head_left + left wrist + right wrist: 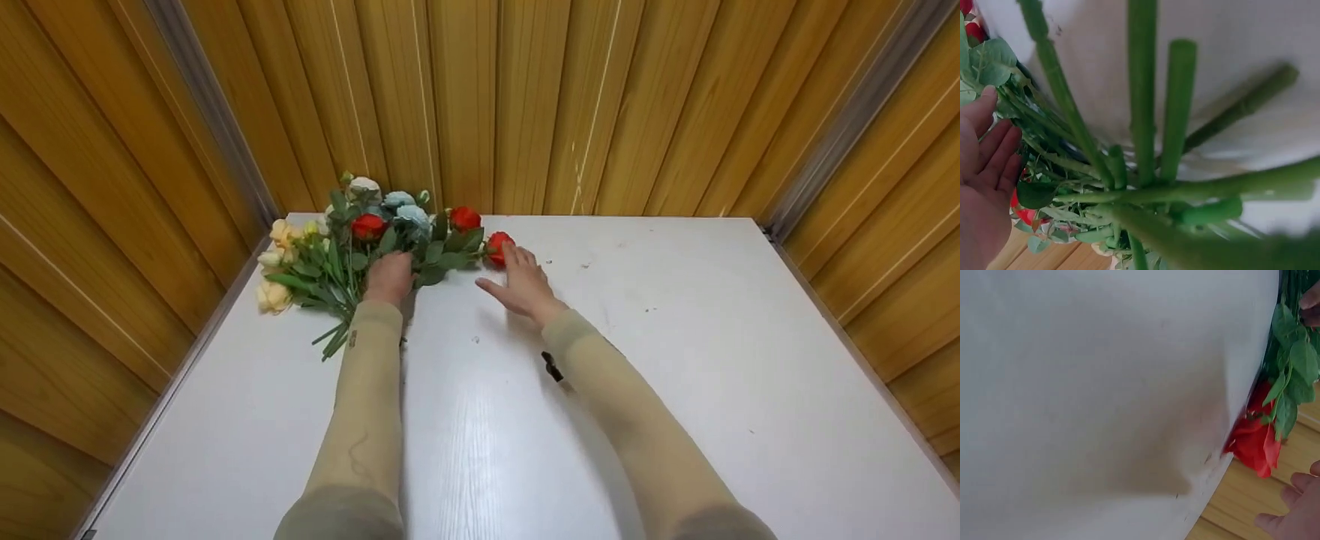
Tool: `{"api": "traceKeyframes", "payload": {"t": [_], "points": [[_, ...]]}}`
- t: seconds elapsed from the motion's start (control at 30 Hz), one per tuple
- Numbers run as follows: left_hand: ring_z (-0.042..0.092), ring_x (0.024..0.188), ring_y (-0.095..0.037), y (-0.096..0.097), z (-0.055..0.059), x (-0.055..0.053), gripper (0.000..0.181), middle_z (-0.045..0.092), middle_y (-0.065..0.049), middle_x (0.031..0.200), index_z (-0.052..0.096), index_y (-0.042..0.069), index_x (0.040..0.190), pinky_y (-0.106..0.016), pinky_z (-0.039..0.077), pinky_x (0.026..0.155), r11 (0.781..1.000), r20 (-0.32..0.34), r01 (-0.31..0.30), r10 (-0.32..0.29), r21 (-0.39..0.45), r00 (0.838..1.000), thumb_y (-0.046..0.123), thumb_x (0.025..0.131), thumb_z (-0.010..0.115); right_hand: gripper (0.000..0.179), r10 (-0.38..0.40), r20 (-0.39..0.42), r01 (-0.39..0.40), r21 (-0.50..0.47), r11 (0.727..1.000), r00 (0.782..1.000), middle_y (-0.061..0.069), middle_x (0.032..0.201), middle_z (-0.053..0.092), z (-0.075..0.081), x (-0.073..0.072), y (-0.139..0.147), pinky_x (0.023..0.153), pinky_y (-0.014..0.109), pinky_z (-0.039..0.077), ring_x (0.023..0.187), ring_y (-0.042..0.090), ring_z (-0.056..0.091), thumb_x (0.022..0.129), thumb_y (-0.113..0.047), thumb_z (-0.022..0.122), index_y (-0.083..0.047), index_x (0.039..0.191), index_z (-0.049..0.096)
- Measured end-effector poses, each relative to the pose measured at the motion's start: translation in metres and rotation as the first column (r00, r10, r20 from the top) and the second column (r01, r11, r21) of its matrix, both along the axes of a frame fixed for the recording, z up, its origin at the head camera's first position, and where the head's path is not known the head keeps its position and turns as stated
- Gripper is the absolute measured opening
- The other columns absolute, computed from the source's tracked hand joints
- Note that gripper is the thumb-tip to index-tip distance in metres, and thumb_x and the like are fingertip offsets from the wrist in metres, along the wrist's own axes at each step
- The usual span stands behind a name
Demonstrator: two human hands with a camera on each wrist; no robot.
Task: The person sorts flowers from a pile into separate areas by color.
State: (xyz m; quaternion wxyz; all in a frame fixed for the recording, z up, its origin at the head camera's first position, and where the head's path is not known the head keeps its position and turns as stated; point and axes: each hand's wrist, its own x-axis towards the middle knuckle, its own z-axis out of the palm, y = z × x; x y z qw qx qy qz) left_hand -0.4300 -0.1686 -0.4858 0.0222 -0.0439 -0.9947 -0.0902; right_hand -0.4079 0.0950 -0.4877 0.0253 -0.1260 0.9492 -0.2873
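We see a mixed bunch of flowers [388,241] lying at the far left of the white table [675,337], its green stems [335,343] pointing back toward us. The left hand [388,278] lies among the leaves [451,260], fingers loosely extended rather than curled round anything. The right hand [526,286], fingers nearly straight, is just beside the outermost red rose [496,249] (we cannot tell whether the fingertips touch it). From above we count 3 red blooms, with pale-blue flowers [412,217] farther back and peach roses [274,298] along the left edge.
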Motion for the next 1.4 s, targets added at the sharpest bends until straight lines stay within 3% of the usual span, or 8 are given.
{"api": "traceKeyframes", "payload": {"t": [0.43,0.73,0.97,1.1,1.17,1.23,1.33,1.4], "points": [[0.074,0.099,-0.036,0.011,-0.012,-0.003,0.024,0.077,-0.02,0.107,0.077,0.0,0.107,-0.05,0.062,0.083,0.996,-0.07,-0.066,0.062,-0.064,0.996,-0.001,0.103,0.054,0.066,0.128,0.013,-0.124,-0.161,0.979,0.992,0.017,0.159,0.045,-0.022,0.021,-0.043,0.126,0.048,0.031,0.151,0.035,0.038,0.103,-0.041,0.059,-0.004,0.155,0.042],[0.074,0.099,-0.033,0.021,0.009,-0.002,0.017,0.079,-0.013,0.107,0.081,0.01,0.107,-0.049,0.061,0.087,0.98,-0.14,-0.053,0.081,0.19,0.987,0.013,0.1,0.066,0.048,0.109,0.057,-0.088,-0.292,0.952,0.992,0.017,0.141,0.063,-0.023,0.022,-0.047,0.113,0.045,0.048,0.13,0.033,0.061,0.105,-0.03,0.06,0.001,0.141,0.058],[0.073,0.105,-0.028,0.056,0.034,-0.005,0.02,0.079,-0.008,0.111,0.081,0.012,0.111,-0.043,0.059,0.092,0.911,-0.198,0.034,0.052,0.41,0.979,0.023,0.099,0.07,0.039,0.05,0.002,-0.045,-0.415,0.909,0.999,0.018,0.131,0.071,-0.02,0.018,-0.046,0.107,0.043,0.052,0.121,0.033,0.066,0.103,-0.019,0.059,0.004,0.135,0.064],[0.072,0.102,-0.023,0.077,0.045,-0.005,0.02,0.079,-0.009,0.111,0.08,0.009,0.112,-0.038,0.06,0.091,0.796,-0.107,0.013,0.065,0.605,0.992,0.02,0.098,0.071,0.037,0.002,0.037,0.017,-0.498,0.867,0.999,0.018,0.125,0.073,-0.016,0.016,-0.045,0.092,0.035,0.059,0.115,0.031,0.071,0.103,-0.018,0.061,0.001,0.133,0.066],[0.073,0.098,-0.022,0.085,0.047,-0.004,0.02,0.078,-0.013,0.112,0.079,0.005,0.113,-0.039,0.061,0.09,0.683,-0.028,-0.024,0.065,0.73,0.997,0.016,0.098,0.071,0.035,-0.026,0.079,0.065,-0.545,0.836,0.997,0.018,0.122,0.075,-0.015,0.016,-0.044,0.082,0.031,0.06,0.11,0.029,0.073,0.103,-0.018,0.062,0.0,0.133,0.067],[0.074,0.093,-0.022,0.092,0.047,-0.003,0.021,0.077,-0.018,0.113,0.077,0.0,0.114,-0.042,0.062,0.092,0.538,0.044,-0.068,0.057,0.84,0.997,0.012,0.098,0.07,0.034,-0.047,0.121,0.111,-0.596,0.795,0.991,0.019,0.119,0.075,-0.014,0.017,-0.044,0.074,0.028,0.06,0.103,0.027,0.076,0.103,-0.017,0.062,0.0,0.132,0.068],[0.076,0.086,-0.024,0.1,0.044,-0.001,0.021,0.076,-0.024,0.112,0.074,-0.005,0.114,-0.046,0.062,0.091,0.332,0.108,-0.115,0.04,0.936,0.993,0.008,0.098,0.069,0.029,-0.075,0.184,0.184,-0.701,0.689,0.98,0.021,0.116,0.076,-0.013,0.018,-0.045,0.077,0.026,0.061,0.093,0.021,0.078,0.103,-0.012,0.061,0.003,0.127,0.07],[0.076,0.081,-0.021,0.105,0.042,0.001,0.021,0.077,-0.024,0.108,0.074,-0.006,0.113,-0.043,0.063,0.087,0.258,0.124,-0.13,0.042,0.957,0.991,0.008,0.098,0.07,0.026,-0.088,0.209,0.219,-0.765,0.606,0.974,0.023,0.112,0.076,-0.012,0.02,-0.044,0.079,0.028,0.062,0.083,0.017,0.078,0.103,-0.006,0.061,0.007,0.124,0.07]]}}
